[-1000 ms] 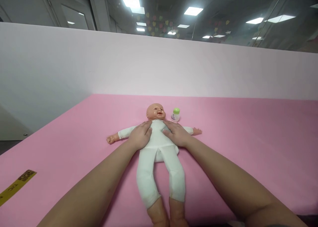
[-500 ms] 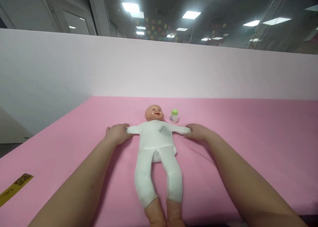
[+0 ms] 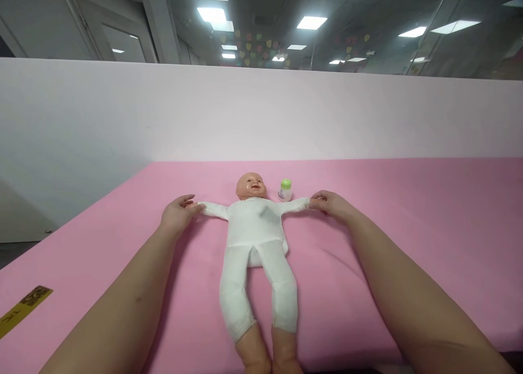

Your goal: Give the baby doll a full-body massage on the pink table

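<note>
A baby doll (image 3: 255,224) in a white outfit lies on its back on the pink table surface (image 3: 429,243), head toward the far side and bare feet near the front edge. Its arms stretch out to both sides. My left hand (image 3: 178,213) is closed on the end of the doll's arm at the left. At the other side, my right hand (image 3: 329,204) pinches the end of the opposite arm. The doll's own hands are mostly hidden by my fingers. Close to its head stands a small clear jar with a green lid (image 3: 285,190), touched by neither hand.
A white wall panel (image 3: 261,112) rises behind the table, with glass and ceiling lights above it. A yellow tape strip with a printed code (image 3: 25,310) is stuck on the surface at the front left.
Both doll arms are raised a little and pulled straighter outward. My left hand has moved left and slightly up; my right hand has moved up and a little right.
</note>
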`<action>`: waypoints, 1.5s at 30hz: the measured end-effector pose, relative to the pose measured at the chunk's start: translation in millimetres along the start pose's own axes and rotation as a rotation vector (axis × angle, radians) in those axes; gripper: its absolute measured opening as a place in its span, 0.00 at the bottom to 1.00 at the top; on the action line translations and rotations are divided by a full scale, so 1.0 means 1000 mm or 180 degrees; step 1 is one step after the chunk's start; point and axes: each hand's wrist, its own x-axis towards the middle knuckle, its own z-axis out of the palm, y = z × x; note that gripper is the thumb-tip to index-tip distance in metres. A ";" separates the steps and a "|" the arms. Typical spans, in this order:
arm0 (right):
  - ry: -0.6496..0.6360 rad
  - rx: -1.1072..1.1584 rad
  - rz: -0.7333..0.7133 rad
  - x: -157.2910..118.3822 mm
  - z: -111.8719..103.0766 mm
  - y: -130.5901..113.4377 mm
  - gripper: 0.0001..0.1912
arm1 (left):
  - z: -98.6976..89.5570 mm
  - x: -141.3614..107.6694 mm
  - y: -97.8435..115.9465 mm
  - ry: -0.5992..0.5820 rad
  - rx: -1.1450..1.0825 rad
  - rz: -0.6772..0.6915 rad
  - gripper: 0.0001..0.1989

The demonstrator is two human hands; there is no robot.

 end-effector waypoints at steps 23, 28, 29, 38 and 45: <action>0.0153 0.1653 -0.0076 0.012 0.041 -0.003 0.20 | 0.048 -0.029 0.025 -0.0403 -0.1189 -0.0298 0.18; 0.0346 0.1517 -0.0255 0.009 0.048 -0.015 0.18 | 0.056 -0.032 0.027 -0.0262 -0.1038 -0.0029 0.19; 0.0395 0.1559 -0.0238 0.010 0.048 -0.016 0.16 | 0.056 -0.031 0.026 -0.0215 -0.1012 -0.0070 0.20; 0.0512 0.2052 0.0457 0.024 0.039 0.009 0.16 | 0.040 -0.002 0.007 0.0841 -0.1323 -0.1186 0.10; 0.0223 0.1992 0.0548 0.026 0.027 0.021 0.12 | 0.032 0.009 -0.002 0.0768 -0.1565 -0.1087 0.10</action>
